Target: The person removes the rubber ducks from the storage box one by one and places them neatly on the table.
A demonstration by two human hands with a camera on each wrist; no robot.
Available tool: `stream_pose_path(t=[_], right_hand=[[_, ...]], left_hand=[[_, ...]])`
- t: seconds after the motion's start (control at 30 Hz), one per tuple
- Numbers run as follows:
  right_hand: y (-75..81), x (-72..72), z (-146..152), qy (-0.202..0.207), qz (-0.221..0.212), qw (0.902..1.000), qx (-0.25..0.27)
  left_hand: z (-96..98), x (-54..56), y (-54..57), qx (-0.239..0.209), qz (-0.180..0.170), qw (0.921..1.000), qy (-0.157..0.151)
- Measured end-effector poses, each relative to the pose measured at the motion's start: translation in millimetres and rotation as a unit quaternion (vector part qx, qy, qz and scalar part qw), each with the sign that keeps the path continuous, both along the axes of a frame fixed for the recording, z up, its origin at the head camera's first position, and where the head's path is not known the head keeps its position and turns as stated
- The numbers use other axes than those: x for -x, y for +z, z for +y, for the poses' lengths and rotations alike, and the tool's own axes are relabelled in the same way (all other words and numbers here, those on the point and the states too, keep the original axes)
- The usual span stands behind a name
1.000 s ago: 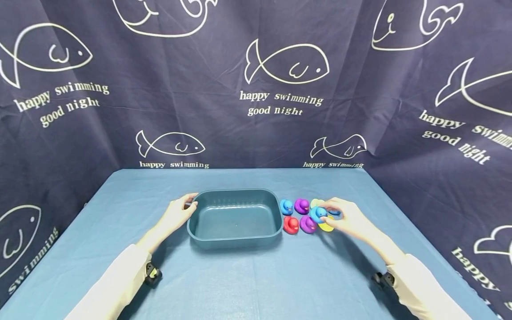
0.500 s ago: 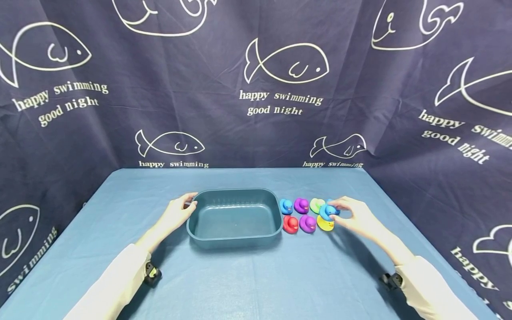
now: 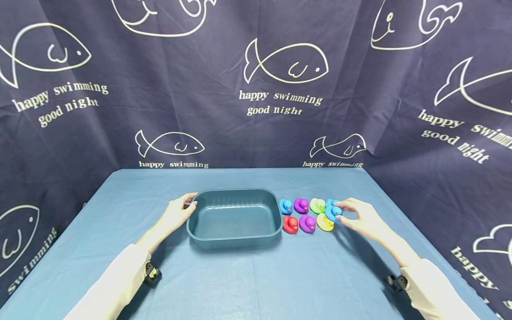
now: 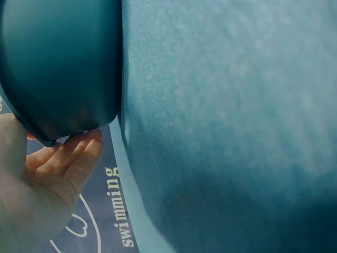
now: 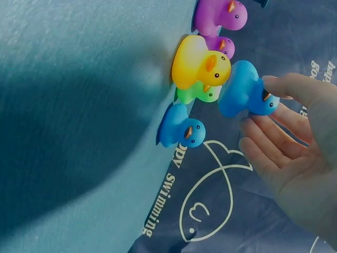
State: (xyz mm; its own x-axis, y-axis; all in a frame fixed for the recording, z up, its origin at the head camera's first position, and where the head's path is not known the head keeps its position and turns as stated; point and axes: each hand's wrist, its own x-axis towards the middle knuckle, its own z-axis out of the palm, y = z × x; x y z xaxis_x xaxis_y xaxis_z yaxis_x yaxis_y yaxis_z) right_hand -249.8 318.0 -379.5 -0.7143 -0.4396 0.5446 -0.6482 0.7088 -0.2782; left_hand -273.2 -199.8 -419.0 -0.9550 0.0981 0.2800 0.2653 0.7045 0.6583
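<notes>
My right hand pinches a blue rubber duck between thumb and fingers, holding it raised above the tabletop. Below it, partly covered in the head view, another blue duck stands on the cloth. A yellow duck and a green duck are close by on the left. My left hand holds the left end of a dark teal plastic basin, fingers against its outer wall in the left wrist view. The thumb is partly hidden there. Nothing lies inside the basin.
Two purple ducks, a red duck and a blue duck stand beside the basin's right end, in two rows with the others. Blue cloth covers the table. A dark fish-printed curtain hangs behind and at the sides.
My right hand has carried the blue duck rightward, from over the green and yellow ducks to over the rightmost blue one. The left hand and the basin have stayed put.
</notes>
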Motion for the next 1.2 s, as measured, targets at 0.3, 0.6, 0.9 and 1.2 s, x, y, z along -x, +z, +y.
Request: stream_pose_path(t=[0.3,0.6,0.9,1.2], right_hand=[[-0.1,-0.6,8,-0.012,0.013,0.9998,-0.005],[-8.6,0.1,21,-0.035,-0.012,0.9993,0.000],[-15.0,-1.7,26,-0.045,-0.038,0.9983,-0.007],[-25.9,1.3,28,-0.045,-0.056,0.9973,-0.011]], left_hand=[[-0.2,-0.7,-1.1,-0.002,-0.001,1.0000,0.001],[-0.5,0.6,0.1,-0.003,0.000,1.0000,0.002],[-0.9,-0.7,-0.9,0.000,0.007,1.0000,-0.001],[-0.1,-1.7,-0.3,-0.009,0.022,0.9997,-0.004]])
